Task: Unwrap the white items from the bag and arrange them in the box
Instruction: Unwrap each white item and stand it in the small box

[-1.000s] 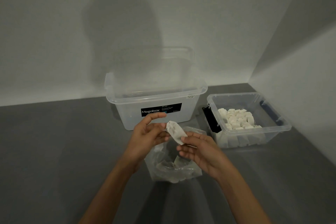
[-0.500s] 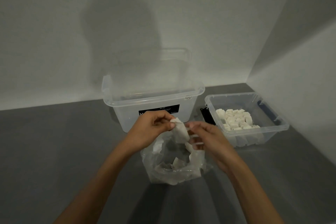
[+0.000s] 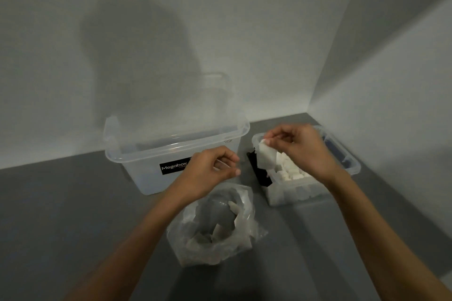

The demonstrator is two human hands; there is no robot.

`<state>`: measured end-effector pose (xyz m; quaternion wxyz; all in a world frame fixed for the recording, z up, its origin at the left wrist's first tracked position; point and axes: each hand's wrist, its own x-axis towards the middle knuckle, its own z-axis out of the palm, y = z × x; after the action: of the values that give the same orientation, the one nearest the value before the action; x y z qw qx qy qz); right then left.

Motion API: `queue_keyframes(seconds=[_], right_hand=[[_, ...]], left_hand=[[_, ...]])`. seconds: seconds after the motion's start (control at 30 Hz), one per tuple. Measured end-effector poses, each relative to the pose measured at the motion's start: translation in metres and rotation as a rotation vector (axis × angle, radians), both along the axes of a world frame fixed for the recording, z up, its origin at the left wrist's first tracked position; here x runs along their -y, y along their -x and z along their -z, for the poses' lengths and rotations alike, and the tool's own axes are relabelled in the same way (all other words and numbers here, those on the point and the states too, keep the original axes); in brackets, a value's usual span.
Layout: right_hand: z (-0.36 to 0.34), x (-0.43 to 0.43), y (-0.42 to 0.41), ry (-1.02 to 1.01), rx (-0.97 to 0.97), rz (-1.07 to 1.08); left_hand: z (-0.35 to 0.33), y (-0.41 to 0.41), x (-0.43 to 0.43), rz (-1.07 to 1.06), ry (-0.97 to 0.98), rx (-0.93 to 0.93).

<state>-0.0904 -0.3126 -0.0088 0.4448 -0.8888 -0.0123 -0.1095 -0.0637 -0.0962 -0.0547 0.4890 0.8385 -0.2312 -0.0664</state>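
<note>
A crumpled clear plastic bag (image 3: 195, 249) lies on the grey surface in front of me with several wrapped white items (image 3: 241, 217) inside. To the right stands a small clear box (image 3: 353, 162) holding several unwrapped white blocks (image 3: 287, 171). My right hand (image 3: 303, 151) is over the box's left end and pinches a white item (image 3: 266, 157) that hangs down in its thin wrapper. My left hand (image 3: 210, 172) hovers above the bag, with fingers and thumb curled round what looks like a thin clear wrapper scrap (image 3: 221, 166).
A large clear tub (image 3: 171, 151) with a black "Megabox" label stands behind my left hand, against the white wall. A black clip (image 3: 259, 175) sits on the small box's left end. A second wall runs close along the right.
Both hands held the wrapped item together above the bag. They have since parted: my right hand carried the item right, over the small box, and my left hand stayed near the bag.
</note>
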Motion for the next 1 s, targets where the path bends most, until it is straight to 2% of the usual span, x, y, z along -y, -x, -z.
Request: queue_keyframes(seconds=[0.13,0.27,0.4,0.53,0.7,0.83,1.0], right_hand=[[0.003,0.045,-0.028,0.193,-0.067,0.094],[0.03,0.072,-0.062,0.356,-0.259,0.043],[0.059,0.083,-0.087,0.375,-0.453,0.01],[0.083,0.093,-0.104,0.331,-0.551,0.059],[0.094,0.096,-0.111,0.291,-0.509,0.13],[0.091,0.093,-0.108,0.349,-0.512,0.125],[0.064,0.083,-0.089,0.415,-0.331,0.152]], left_hand=[[0.011,-0.007,0.021,0.027,-0.086,0.07],[0.023,-0.014,0.055,0.104,-0.202,0.182],[0.038,-0.019,0.079,0.189,-0.321,0.257],[0.052,-0.021,0.088,0.197,-0.327,0.309],[0.058,-0.022,0.089,0.155,-0.281,0.3],[0.06,-0.022,0.091,0.137,-0.263,0.279],[0.053,-0.02,0.08,0.154,-0.234,0.242]])
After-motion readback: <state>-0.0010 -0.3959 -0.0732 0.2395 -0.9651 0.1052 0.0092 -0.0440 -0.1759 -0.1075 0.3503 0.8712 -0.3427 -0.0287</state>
